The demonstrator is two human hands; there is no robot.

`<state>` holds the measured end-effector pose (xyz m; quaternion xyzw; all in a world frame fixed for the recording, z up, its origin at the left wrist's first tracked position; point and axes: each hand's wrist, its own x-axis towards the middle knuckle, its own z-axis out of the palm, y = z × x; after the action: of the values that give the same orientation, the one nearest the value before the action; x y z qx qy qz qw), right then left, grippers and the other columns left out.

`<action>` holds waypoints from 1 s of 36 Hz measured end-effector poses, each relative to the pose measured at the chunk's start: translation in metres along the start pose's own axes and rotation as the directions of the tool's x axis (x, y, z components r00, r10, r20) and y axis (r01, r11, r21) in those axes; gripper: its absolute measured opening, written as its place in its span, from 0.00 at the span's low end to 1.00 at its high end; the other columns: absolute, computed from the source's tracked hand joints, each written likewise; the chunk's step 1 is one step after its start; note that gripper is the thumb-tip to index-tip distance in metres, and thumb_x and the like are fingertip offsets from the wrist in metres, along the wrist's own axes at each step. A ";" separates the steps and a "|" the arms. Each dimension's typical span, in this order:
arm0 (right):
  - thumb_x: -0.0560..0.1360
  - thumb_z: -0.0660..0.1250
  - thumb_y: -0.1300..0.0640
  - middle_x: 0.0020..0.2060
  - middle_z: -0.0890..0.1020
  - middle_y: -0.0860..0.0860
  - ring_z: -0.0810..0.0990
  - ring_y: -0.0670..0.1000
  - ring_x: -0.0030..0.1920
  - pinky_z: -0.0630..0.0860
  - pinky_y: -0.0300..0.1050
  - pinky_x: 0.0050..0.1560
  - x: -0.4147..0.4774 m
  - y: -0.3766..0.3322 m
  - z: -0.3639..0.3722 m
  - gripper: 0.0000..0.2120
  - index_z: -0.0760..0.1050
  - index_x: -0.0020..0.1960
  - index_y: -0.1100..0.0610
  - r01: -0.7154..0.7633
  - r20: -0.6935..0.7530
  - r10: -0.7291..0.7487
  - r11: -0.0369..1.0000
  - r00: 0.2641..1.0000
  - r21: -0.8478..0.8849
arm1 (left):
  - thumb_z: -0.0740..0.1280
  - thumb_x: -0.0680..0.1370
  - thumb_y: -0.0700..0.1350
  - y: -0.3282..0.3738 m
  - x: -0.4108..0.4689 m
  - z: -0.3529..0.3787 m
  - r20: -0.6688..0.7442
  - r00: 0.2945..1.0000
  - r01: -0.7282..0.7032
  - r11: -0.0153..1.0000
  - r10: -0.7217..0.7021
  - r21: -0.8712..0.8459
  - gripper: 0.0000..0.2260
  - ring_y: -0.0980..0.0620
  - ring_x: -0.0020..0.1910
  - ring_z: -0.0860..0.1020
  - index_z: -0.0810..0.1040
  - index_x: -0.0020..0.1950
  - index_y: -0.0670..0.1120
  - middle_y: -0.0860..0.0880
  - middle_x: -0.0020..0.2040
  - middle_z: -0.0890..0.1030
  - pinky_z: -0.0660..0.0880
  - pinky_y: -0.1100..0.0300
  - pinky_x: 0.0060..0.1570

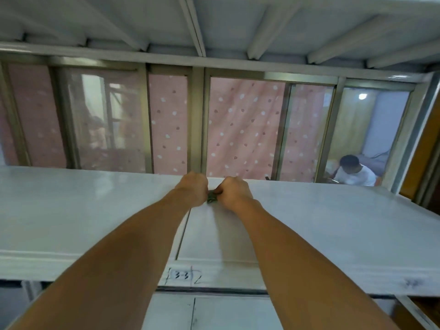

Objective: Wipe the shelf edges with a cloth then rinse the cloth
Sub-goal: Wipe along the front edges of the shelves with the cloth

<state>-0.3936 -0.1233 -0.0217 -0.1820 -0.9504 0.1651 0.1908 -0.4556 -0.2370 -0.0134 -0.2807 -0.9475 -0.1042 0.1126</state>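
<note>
Both my arms reach across the white shelf board to its far edge. My left hand and my right hand are fists side by side, pressed on the board. A small dark green cloth is bunched between them; only a bit of it shows, and both hands grip it. The rest of the cloth is hidden under the fingers. A seam in the board runs from under my hands toward me.
A window frame with pink dotted curtains stands right behind the shelf's far edge. Another shelf board hangs overhead. A label marked 3-3 is on the near edge. A person in a white shirt sits beyond the glass at right.
</note>
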 end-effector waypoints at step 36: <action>0.80 0.66 0.57 0.49 0.83 0.53 0.77 0.52 0.40 0.73 0.40 0.41 -0.244 -0.132 -0.018 0.13 0.84 0.61 0.51 0.136 0.018 -0.135 0.985 0.991 -0.106 | 0.69 0.75 0.39 -0.078 -0.246 -0.083 0.003 1.000 -0.023 0.996 0.024 -0.080 0.02 0.49 0.35 0.75 0.81 0.43 0.43 0.45 0.39 0.77 0.72 0.60 0.33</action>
<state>-0.2128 -0.3346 -0.0291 -0.1259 -0.9690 0.1015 0.1866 -0.2853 -0.4475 -0.0119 -0.2963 -0.9393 -0.1404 0.1007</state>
